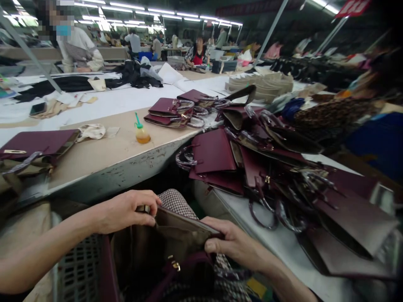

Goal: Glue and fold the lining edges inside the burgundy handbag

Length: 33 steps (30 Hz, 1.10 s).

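An opened maroon handbag [185, 224] with a brownish lining lies across the lap, its mouth facing up. My left hand [134, 212] grips the bag's upper edge at the left, thumb and fingers pinched round it. Farther right along the same edge, my right hand [225, 239] holds the rim with the thumb on the near side. Between and below the hands a small gold clasp [174, 263] hangs on a maroon strap. Much of the bag's inside is dark.
Many maroon bags [214, 151] are piled on the right-hand table. On the table ahead stand a bottle of amber liquid [142, 131], a cloth scrap [92, 131] and another bag [40, 142] at left. A plastic basket [78, 264] is at lower left. People work behind.
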Available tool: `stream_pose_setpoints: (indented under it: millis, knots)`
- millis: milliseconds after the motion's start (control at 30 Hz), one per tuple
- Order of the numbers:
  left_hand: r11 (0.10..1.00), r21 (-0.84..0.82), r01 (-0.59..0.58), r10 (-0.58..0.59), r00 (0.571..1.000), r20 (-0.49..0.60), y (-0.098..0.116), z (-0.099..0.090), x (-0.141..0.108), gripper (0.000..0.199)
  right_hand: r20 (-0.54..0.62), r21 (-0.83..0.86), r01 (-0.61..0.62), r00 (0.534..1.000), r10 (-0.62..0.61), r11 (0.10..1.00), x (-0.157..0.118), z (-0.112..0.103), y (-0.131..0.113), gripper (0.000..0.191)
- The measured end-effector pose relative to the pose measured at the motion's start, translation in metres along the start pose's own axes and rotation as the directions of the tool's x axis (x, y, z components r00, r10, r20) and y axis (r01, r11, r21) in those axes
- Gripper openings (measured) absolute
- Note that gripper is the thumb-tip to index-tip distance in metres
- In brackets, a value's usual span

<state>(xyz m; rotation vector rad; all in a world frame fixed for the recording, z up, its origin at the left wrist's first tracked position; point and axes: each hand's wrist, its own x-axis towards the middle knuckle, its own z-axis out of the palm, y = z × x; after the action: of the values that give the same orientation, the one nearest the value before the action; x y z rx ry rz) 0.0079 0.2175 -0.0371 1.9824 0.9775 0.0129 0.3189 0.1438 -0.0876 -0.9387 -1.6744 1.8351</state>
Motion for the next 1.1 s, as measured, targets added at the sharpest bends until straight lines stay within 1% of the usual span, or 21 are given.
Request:
stream_pose_setpoints:
  millis: [67, 167, 233, 467, 567, 733, 867, 1100]
  knots:
    - [1.0, -0.019, 0.0, 0.0, 1.0, 0.009, -0.002, 0.0, 0.003, 0.014, -0.038, -0.025, 0.026, 0.999, -0.027, 0.999, -0.001, -0.001, 0.006, 0.024]
    - [1.0, -0.011, -0.017, 0.018, 0.999, 0.034, -0.003, -0.002, 0.006, 0.017, -0.09, -0.05, 0.021, 0.996, -0.025, 0.999, -0.003, -0.001, 0.011, 0.025]
    - [1.0, 0.011, -0.024, 0.023, 0.999, 0.025, -0.003, -0.002, 0.007, 0.018, -0.126, -0.068, 0.014, 0.992, -0.023, 0.998, -0.004, 0.0, 0.011, 0.026]
    - [0.998, 0.066, 0.016, -0.013, 0.998, -0.057, -0.007, 0.0, 0.014, 0.02, -0.267, -0.174, -0.027, 0.963, -0.021, 0.984, -0.002, 0.008, 0.008, 0.031]
    - [0.993, 0.106, 0.046, -0.034, 0.993, -0.111, -0.008, 0.0, 0.014, 0.018, -0.319, -0.162, -0.027, 0.947, -0.026, 0.986, 0.001, 0.014, 0.014, 0.032]
    - [0.991, 0.104, 0.088, -0.068, 0.982, -0.178, -0.008, 0.0, 0.013, 0.018, -0.413, -0.143, -0.051, 0.911, -0.013, 0.988, 0.005, 0.023, 0.026, 0.035]
    - [0.984, 0.116, 0.131, -0.104, 0.971, -0.215, -0.008, 0.002, 0.014, 0.017, -0.422, -0.115, -0.073, 0.906, 0.018, 0.991, 0.008, 0.025, 0.025, 0.039]
    - [0.984, 0.123, 0.129, -0.094, 0.963, -0.254, -0.013, 0.005, 0.015, 0.015, -0.402, -0.128, -0.064, 0.916, 0.007, 0.99, 0.01, 0.025, 0.021, 0.04]
